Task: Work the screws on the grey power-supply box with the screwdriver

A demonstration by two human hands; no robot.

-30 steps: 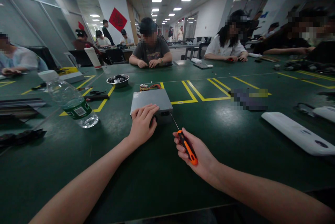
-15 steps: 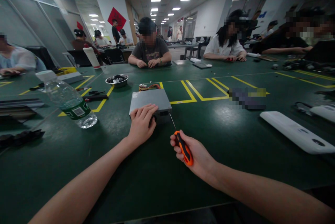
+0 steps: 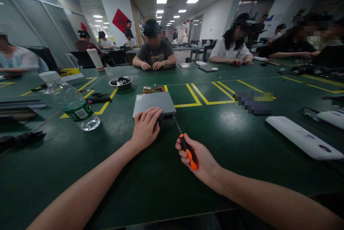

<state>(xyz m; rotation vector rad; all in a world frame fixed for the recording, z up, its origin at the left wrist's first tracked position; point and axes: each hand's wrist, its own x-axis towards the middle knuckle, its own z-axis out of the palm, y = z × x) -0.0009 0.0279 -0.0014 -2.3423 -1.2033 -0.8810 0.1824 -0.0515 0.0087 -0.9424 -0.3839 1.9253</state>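
At frame centre, the left hand (image 3: 146, 125) is lying unclenched on the metal box (image 3: 166, 100), while the right hand (image 3: 201, 154), fingers (image 3: 183, 154) clamped around the screwdriver (image 3: 189, 152), is pointing its shaft (image 3: 177, 125) up-left (contact unclear) toward the box's lower-right corner.

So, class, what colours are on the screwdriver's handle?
Orange and black; the screwdriver handle shows best in the head view.

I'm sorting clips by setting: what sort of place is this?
Probably a shared electronics workshop: a screwdriver at a metal box with coloured wires, and yellow outlines on the green table.
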